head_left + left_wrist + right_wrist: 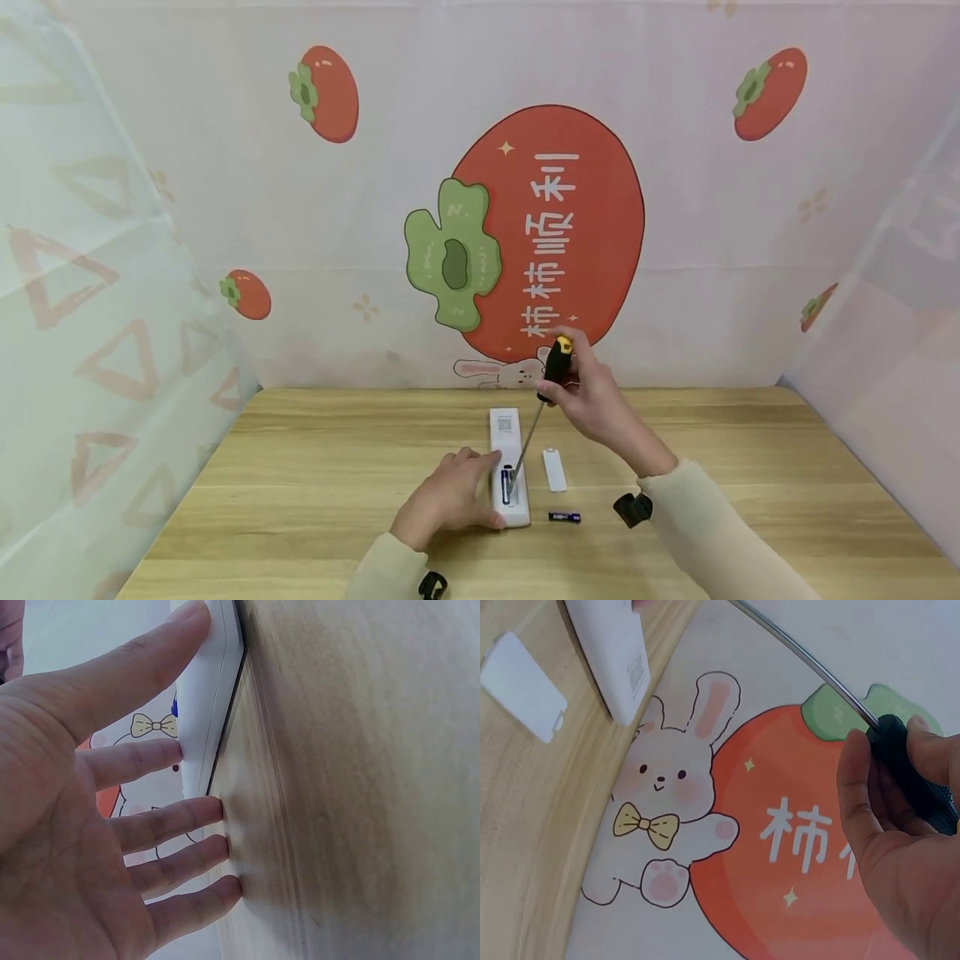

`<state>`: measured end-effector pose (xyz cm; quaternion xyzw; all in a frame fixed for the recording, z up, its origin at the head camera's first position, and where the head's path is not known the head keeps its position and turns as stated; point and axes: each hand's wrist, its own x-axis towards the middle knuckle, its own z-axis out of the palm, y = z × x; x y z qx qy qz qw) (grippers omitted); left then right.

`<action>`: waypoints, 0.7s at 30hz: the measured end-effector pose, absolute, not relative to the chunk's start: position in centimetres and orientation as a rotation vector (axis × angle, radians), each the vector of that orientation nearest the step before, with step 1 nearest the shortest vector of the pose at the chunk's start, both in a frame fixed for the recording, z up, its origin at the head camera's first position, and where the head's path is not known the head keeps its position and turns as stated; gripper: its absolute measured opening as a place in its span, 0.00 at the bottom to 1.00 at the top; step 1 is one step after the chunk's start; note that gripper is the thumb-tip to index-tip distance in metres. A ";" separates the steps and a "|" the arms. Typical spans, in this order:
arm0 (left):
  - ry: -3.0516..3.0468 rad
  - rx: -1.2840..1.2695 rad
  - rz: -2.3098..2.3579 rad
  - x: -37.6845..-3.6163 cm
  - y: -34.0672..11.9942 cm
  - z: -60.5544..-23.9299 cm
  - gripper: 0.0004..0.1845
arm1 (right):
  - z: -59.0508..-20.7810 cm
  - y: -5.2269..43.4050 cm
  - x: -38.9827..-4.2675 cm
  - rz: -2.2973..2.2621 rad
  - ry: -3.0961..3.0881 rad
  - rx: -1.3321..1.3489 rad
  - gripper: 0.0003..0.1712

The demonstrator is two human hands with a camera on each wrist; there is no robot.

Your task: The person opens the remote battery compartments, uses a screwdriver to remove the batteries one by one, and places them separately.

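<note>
while the left hand (448,497) lies flat beside a white remote control (507,467) on the wooden table (300,467), the right hand (592,398) holds a screwdriver (542,392) above it. the remote lies face down near the middle of the table, its long side running away from the person, with the battery slot open at the near end. the screwdriver's black handle with a yellow cap sits in the curled fingers and thumb of the right hand, and its metal shaft slants down to the left so that the tip reaches into the open slot, where a battery seems to sit.

in the left wrist view the fingers (161,825) are straight and slightly spread: the thumb and the forefinger press against the side of the remote (214,690), and the other three fingertips rest on the table (360,795). in the right wrist view the fingers (862,802) and thumb wrap round the dark handle where the shaft (810,664) enters it.

just to the right of the remote lies a small white battery cover (554,468), apart from it. nearer the person, a loose dark battery (564,517) lies on the table close to the remote's near right corner. both arms wear cream sleeves. behind the table hangs a cloth printed with a big red persimmon (555,225) and a small rabbit (667,825).
</note>
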<state>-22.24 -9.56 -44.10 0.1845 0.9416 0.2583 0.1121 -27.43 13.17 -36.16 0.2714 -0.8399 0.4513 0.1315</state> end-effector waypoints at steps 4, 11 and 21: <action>2.767 0.551 0.748 -22.3 -9.6 -44.1 0.48 | -36.3 12.9 -26.7 1.306 -2.420 0.832 0.41; 2.761 0.555 0.738 -22.4 -9.6 -44.3 0.48 | -36.5 12.4 -26.0 1.283 -2.444 0.827 0.42; 2.773 0.562 0.722 -22.2 -9.5 -44.0 0.48 | -36.1 12.3 -25.8 1.257 -2.360 0.877 0.41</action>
